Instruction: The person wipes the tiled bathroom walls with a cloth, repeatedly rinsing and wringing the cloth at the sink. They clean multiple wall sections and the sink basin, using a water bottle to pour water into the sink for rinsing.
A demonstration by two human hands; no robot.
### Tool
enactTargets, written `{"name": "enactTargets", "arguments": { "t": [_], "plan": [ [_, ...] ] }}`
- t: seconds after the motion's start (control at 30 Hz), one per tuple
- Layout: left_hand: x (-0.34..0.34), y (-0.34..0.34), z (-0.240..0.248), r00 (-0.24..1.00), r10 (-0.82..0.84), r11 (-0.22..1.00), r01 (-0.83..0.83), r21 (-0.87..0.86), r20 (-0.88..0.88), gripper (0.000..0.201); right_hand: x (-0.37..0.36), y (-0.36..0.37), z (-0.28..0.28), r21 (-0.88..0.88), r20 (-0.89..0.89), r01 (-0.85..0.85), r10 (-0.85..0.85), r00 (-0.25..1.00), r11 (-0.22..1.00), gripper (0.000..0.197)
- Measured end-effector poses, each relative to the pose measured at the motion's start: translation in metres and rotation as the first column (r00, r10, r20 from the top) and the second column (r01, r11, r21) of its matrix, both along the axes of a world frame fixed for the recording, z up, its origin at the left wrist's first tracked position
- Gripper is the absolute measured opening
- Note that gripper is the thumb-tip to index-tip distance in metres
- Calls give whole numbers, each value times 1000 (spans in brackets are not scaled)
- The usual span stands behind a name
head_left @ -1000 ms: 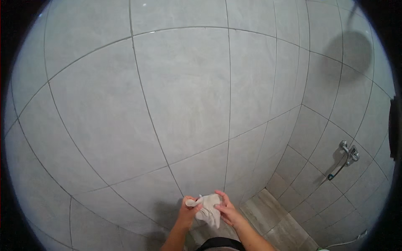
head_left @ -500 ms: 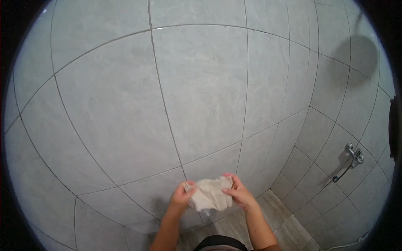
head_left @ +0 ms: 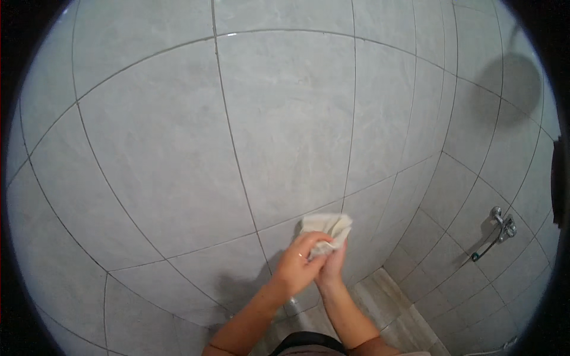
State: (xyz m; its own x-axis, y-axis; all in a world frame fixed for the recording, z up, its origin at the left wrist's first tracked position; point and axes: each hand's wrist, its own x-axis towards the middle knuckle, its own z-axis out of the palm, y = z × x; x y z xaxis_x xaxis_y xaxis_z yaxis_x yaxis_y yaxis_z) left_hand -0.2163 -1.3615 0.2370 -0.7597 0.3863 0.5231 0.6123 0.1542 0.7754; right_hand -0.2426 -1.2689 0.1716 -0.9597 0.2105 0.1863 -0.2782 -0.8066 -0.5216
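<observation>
A cream-coloured cloth [head_left: 325, 224], folded and bunched up, is held between my two hands in front of the tiled wall. My left hand [head_left: 297, 264] closes over its near side, with the fingers reaching across to the right. Partly behind it, my right hand [head_left: 334, 264] supports the cloth from below and from the right. Some of the right fingers are hidden by the cloth and the left hand.
Large grey tiles cover the wall [head_left: 285, 130]. A chrome tap [head_left: 504, 226] with a curved spout juts from the right wall. Below my hands is a brownish tiled floor [head_left: 386, 296]. A dark object [head_left: 557, 184] shows at the right rim.
My hands were apart, stretching the cloth flat between them. They have come together, moved up and to the right, and the cloth is now gathered into a smaller bundle.
</observation>
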Motion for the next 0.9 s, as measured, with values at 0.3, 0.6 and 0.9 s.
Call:
{"name": "enactTargets", "arguments": {
  "t": [0.3,0.6,0.9],
  "plan": [
    [-37,-38,-20,665,-635,748,402,529,393,76,-19,32,40,802,-538,502,27,842,323,56],
    [-34,-24,-38,547,-502,805,14,593,669,44,-5,71,23,810,215,-174,-7,977,560,36],
    [-29,-27,-21,748,-263,951,95,294,610,37,10,70,29,860,-289,366,-251,924,355,37]
  ]
}}
